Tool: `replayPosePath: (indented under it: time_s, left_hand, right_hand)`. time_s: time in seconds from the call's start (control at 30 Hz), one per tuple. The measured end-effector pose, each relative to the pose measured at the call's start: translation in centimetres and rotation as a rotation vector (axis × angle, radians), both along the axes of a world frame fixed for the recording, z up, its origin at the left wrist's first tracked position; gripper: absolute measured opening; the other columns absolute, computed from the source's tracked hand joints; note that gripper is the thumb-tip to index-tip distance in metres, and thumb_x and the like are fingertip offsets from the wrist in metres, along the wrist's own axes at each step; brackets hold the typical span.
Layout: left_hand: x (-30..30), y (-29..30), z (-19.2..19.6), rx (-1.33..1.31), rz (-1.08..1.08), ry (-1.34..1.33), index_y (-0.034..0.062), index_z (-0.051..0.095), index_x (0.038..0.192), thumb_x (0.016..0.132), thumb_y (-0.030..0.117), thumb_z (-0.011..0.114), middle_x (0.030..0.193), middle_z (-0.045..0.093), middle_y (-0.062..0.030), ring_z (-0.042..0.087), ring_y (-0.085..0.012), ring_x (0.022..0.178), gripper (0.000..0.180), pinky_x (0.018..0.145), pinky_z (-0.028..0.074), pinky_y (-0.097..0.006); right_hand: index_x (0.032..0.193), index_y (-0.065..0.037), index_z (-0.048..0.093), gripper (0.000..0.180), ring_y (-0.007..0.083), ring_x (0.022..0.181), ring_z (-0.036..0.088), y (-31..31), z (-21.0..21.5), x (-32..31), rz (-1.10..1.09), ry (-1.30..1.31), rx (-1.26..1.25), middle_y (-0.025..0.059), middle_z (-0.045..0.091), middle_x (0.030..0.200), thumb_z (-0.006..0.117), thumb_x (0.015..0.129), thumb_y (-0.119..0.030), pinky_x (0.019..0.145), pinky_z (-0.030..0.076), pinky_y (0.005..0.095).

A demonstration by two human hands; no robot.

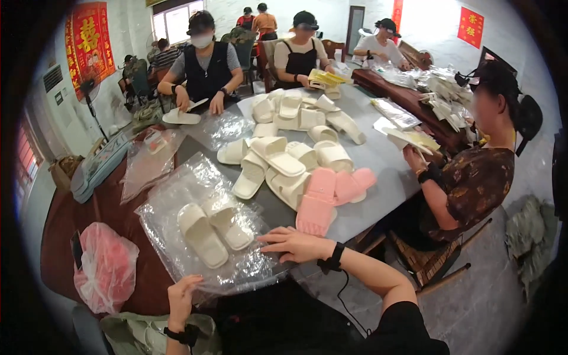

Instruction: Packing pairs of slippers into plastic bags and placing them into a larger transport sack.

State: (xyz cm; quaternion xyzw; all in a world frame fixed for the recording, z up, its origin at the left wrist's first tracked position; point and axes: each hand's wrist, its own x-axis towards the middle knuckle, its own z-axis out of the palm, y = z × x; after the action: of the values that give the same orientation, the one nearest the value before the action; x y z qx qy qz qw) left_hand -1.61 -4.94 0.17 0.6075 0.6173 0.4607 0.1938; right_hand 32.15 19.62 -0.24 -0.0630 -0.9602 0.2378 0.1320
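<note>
My left hand (179, 294) pinches the near edge of the clear plastic bag (177, 213). My right hand (293, 244) lies flat, fingers loose, on its right edge. Two cream slippers (214, 229) sit inside it on the table (378, 160), beside pink slippers (328, 195).

Daylight poured through a window (176, 22) at the back of a white-walled workroom, where red paper hangings (89, 41) marked the left wall (127, 23) and another (470, 26) the right. A long grey desk (378, 160) ran down the middle, wooden chairs (435, 266) standing on a pale tiled floor (485, 302).
</note>
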Motion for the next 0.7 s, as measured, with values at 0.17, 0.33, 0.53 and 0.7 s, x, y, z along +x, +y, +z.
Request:
replayPosePath:
  time_s: [0.17,0.33,0.53,0.7]
  left_hand:
    - [-0.7,1.4,0.3,-0.107,0.068,-0.138,-0.0015,0.076,0.103,0.099,0.006,0.055,0.098,0.077,-0.0113,0.07,-0.0148,0.085,0.023,0.078,0.052,-0.028]
    - [-1.5,1.9,-1.1,-0.102,0.219,-0.198,-0.0024,0.074,0.09,0.092,0.005,0.061,0.079,0.07,-0.0083,0.065,-0.0165,0.073,0.015,0.066,0.049,-0.03]
    - [1.7,3.7,-1.0,-0.027,0.459,0.407,0.0036,0.06,0.13,0.082,0.002,0.066,0.13,0.057,-0.0218,0.065,-0.0364,0.101,0.048,0.081,0.052,-0.04]
    - [4.1,4.4,1.1,-0.001,0.178,0.895,0.0045,0.04,0.151,0.079,0.011,0.072,0.158,0.035,-0.021,0.038,-0.0438,0.141,0.079,0.11,0.028,-0.064]
  right_hand:
    - [0.099,-0.004,0.074,0.017,0.0314,0.12,0.056,1.4,-1.7,-1.9,-0.058,0.316,-0.078,0.0086,0.061,0.14,0.077,0.084,-0.013,0.101,0.046,0.0413]
    - [0.09,0.005,0.07,0.016,0.0145,0.093,0.064,1.6,-2.0,-3.6,-0.516,0.388,-0.623,0.0097,0.07,0.105,0.071,0.091,-0.01,0.079,0.051,0.0279]
    - [0.099,0.004,0.069,0.02,0.0134,0.076,0.064,1.2,-2.0,-5.8,-0.721,0.408,-0.831,0.0065,0.068,0.095,0.075,0.085,-0.009,0.066,0.051,0.0255]
    - [0.102,0.004,0.064,0.017,0.0114,0.073,0.058,2.6,-0.3,-5.9,-0.519,0.206,-1.571,0.0027,0.061,0.084,0.068,0.088,-0.004,0.059,0.046,0.0238]
